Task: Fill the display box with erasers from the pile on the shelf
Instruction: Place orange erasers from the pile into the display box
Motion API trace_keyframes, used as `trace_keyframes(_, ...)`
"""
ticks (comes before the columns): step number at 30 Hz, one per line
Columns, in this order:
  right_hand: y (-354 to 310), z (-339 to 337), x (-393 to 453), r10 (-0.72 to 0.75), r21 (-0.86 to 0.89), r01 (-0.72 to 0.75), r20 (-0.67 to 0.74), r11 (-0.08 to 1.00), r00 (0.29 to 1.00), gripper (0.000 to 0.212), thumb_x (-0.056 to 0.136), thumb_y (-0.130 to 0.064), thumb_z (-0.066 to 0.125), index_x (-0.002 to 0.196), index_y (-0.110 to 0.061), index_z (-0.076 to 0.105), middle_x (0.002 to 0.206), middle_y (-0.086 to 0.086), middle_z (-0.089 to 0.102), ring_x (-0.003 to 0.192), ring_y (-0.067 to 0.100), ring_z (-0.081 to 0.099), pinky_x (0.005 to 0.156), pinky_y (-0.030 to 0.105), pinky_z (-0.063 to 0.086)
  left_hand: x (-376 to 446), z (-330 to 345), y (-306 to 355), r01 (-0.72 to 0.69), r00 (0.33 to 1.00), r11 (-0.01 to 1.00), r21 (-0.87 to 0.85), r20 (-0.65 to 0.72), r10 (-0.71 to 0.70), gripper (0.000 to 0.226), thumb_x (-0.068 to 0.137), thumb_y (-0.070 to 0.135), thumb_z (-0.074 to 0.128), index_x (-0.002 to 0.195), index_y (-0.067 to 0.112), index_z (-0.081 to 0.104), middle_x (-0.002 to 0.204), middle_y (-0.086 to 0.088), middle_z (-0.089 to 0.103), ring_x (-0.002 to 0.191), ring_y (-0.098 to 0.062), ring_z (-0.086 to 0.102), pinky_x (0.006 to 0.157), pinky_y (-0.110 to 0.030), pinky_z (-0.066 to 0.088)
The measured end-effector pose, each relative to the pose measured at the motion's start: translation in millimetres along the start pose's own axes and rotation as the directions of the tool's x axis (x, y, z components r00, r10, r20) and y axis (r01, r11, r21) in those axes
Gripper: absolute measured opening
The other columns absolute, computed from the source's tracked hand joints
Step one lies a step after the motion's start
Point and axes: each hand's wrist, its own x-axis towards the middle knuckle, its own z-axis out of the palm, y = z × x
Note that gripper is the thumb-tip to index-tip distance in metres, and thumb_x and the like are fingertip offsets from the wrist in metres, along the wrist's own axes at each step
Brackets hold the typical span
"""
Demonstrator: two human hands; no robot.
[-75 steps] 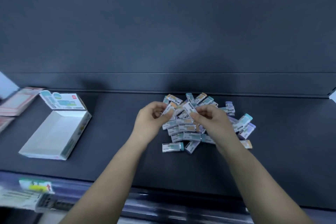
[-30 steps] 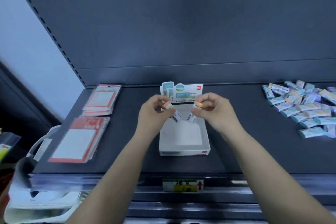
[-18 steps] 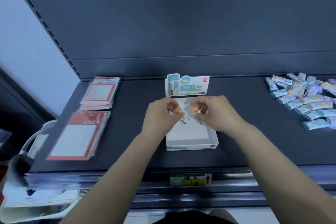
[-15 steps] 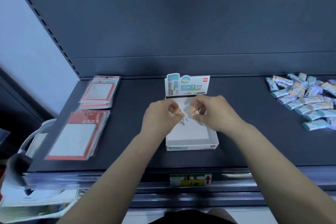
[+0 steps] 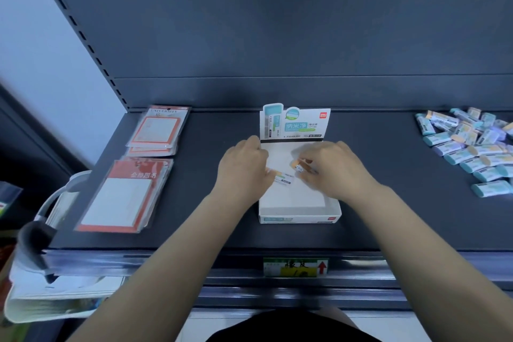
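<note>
Down on the dark shelf (image 5: 222,230), one white display box (image 5: 299,212) sits at the middle, its printed header card (image 5: 295,123) standing upright at the back. Both hands are over the box's open tray. The left hand (image 5: 244,168) has its fingers curled toward one eraser (image 5: 283,178) with a white sleeve; it touches that eraser, though whether it pinches it cannot be told. The right hand (image 5: 333,169) pinches a second, orange-tipped eraser (image 5: 301,166) between thumb and fingertips, low inside the box. So two erasers can be counted at the box. Well apart, at the right end of the shelf, lies the pile of erasers (image 5: 472,147), some twenty or more, too overlapped and blurred for an exact count. At the left end lie two stacks of red-bordered packets (image 5: 155,130), one behind the other. One price label (image 5: 295,266) is fixed to the shelf's front rail below the box.
</note>
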Motion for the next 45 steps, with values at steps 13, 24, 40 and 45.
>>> trace_keyframes(13, -7, 1, -3, 0.036, -0.009, -0.038, -0.131, 0.999, 0.991, 0.023, 0.082, -0.018, 0.050, 0.097, -0.028, 0.064, 0.085, -0.004, 0.067, 0.083, 0.022, 0.059, 0.073, 0.029, 0.022, 10, 5, 10, -0.097, 0.977, 0.993, -0.067, 0.184, 0.107, 0.029, 0.089, 0.033, 0.054, 0.111, 0.017, 0.064, 0.116, -0.001, 0.057, 0.110, -0.021, 0.049, 0.085, -0.030, 0.040)
trace_keyframes(24, -6, -10, 7, -0.115, -0.314, 0.124, 0.047, 0.941, 0.992, 0.022, 0.081, -0.002, 0.047, 0.077, -0.021, 0.057, 0.082, -0.001, 0.060, 0.084, 0.026, 0.055, 0.072, 0.026, 0.019, 11, 3, 11, 0.016, 0.988, 0.996, -0.090, 0.155, -0.002, 0.022, 0.088, 0.025, 0.057, 0.101, 0.011, 0.068, 0.108, -0.005, 0.059, 0.097, -0.028, 0.056, 0.080, -0.037, 0.047)
trace_keyframes(40, -7, -3, 4, 0.102, -0.139, -0.108, -0.043, 0.984, 0.994, 0.016, 0.079, -0.007, 0.051, 0.085, -0.010, 0.066, 0.087, 0.005, 0.063, 0.086, 0.028, 0.053, 0.068, 0.028, 0.031, 19, 4, 10, 0.039, 0.993, 0.994, -0.099, 0.113, -0.028, 0.016, 0.084, 0.013, 0.054, 0.096, 0.014, 0.066, 0.107, -0.004, 0.061, 0.095, -0.026, 0.057, 0.075, -0.032, 0.044)
trace_keyframes(45, -15, -7, 8, 0.180, -0.109, -0.179, -0.009, 0.978, 0.984, 0.017, 0.077, -0.005, 0.046, 0.070, -0.021, 0.047, 0.074, 0.001, 0.048, 0.071, 0.028, 0.044, 0.058, 0.029, 0.032, 26, 7, 10, 0.044, 0.996, 0.998, -0.044, 0.082, -0.040, 0.012, 0.084, 0.010, 0.053, 0.089, 0.010, 0.064, 0.098, -0.007, 0.064, 0.089, -0.028, 0.058, 0.071, -0.034, 0.046)
